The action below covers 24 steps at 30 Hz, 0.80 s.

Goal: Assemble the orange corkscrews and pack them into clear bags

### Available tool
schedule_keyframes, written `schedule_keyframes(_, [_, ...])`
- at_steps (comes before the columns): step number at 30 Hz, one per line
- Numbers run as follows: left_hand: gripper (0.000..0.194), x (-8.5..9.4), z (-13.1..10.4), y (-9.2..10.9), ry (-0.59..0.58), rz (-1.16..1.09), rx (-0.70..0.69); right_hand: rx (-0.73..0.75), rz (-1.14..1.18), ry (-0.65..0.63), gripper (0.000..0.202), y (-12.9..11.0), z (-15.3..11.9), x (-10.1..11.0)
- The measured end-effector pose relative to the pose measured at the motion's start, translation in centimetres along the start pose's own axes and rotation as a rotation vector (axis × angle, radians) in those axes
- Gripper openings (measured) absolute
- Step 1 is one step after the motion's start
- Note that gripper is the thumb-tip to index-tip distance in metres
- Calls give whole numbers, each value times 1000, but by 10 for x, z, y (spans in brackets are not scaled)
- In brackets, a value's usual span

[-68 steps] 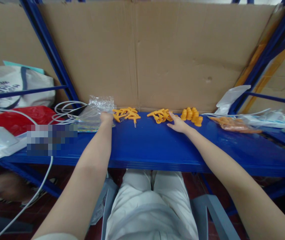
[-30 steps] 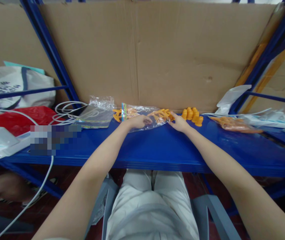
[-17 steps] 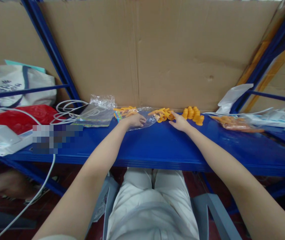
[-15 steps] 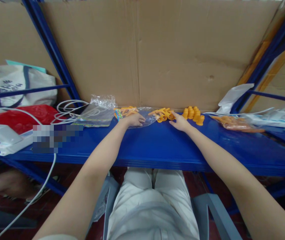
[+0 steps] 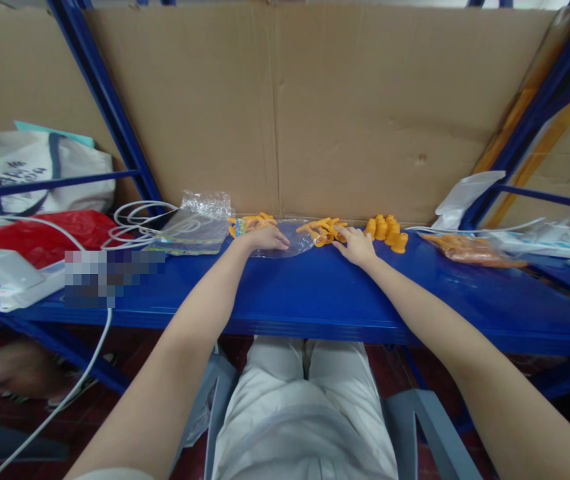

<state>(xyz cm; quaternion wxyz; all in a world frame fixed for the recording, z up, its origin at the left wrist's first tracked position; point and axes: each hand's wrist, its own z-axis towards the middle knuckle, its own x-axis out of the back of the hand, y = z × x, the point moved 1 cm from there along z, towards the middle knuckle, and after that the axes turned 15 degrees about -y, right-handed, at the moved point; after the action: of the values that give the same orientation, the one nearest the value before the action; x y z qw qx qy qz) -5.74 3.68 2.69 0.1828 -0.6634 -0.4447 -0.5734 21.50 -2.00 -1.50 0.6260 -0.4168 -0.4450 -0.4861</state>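
1. We are resting our left hand (image 5: 266, 237) over a clear plastic bag (image 5: 299, 237), fingers straight and close together; we cannot tell whether they are pinching it.
2. We are holding our right hand (image 5: 358, 248) with thumb spread wide, fingertips at the bell-ended orange corkscrews (image 5: 321, 228).
3. The bag is lying on the blue table (image 5: 305, 290), its printed strip (image 5: 239, 227) covering part of the orange T-handles (image 5: 263, 219), its other end reaching the corkscrews.
4. Orange caps (image 5: 391, 230) are standing just right of that hand.
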Motion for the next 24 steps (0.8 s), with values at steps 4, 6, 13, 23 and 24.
schedule_keyframes(4, [37,-2,-6,19,-11,16,85,-8,5,7,46,1,2,-1])
schedule_keyframes(6, [44,-6,-6,31,24,7,101,-14,18,4,45,3,3,-1])
schedule_keyframes(13, [60,-29,2,67,229,390,62,-22,5,23,40,7,5,-3])
schedule_keyframes(23, [53,-36,12,60,142,434,52,-53,10,-2,37,5,6,-2])
schedule_keyframes(24, [54,-36,13,59,141,426,52,-49,27,9,36,6,6,-2])
